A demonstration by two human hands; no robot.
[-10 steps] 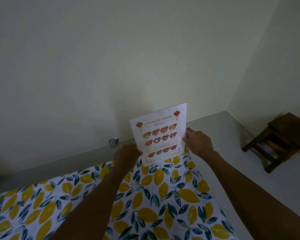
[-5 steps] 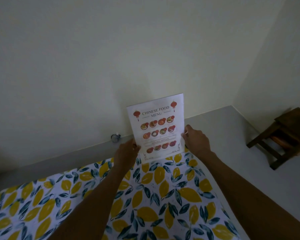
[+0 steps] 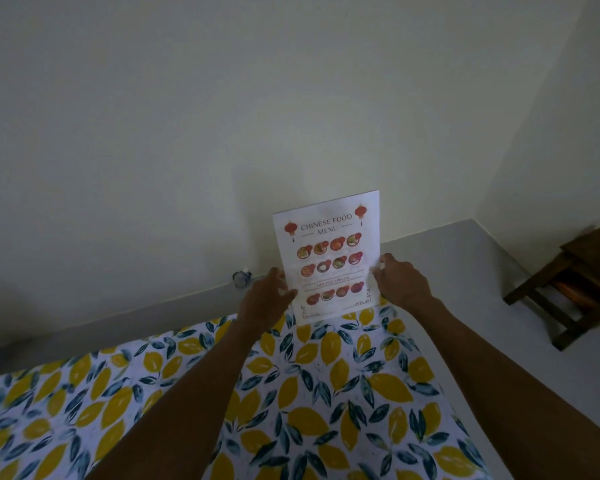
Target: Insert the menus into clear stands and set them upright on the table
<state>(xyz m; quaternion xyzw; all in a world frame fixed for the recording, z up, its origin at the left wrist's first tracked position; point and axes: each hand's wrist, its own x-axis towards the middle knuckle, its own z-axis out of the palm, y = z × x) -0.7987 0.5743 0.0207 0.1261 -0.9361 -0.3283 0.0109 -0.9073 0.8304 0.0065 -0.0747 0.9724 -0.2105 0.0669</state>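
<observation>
A white "Chinese Food Menu" sheet in its clear stand [image 3: 329, 258] is upright at the far edge of the table [image 3: 326, 393], which wears a lemon-and-leaf cloth. My left hand [image 3: 265, 299] is at the stand's lower left edge, thumb across the front and fingers behind it. On the right edge, about halfway up, my right hand [image 3: 400, 282] holds the stand with its fingertips. The stand's base is hard to make out against the cloth.
A pale wall rises just behind the table. A small round fitting [image 3: 241, 277] sits at the foot of the wall, left of the menu. A dark wooden stool [image 3: 575, 285] stands on the grey floor to the right.
The menu and both hands have shifted slightly right and away along the table's far edge. My left hand's fingers have loosened and spread along the left edge.
</observation>
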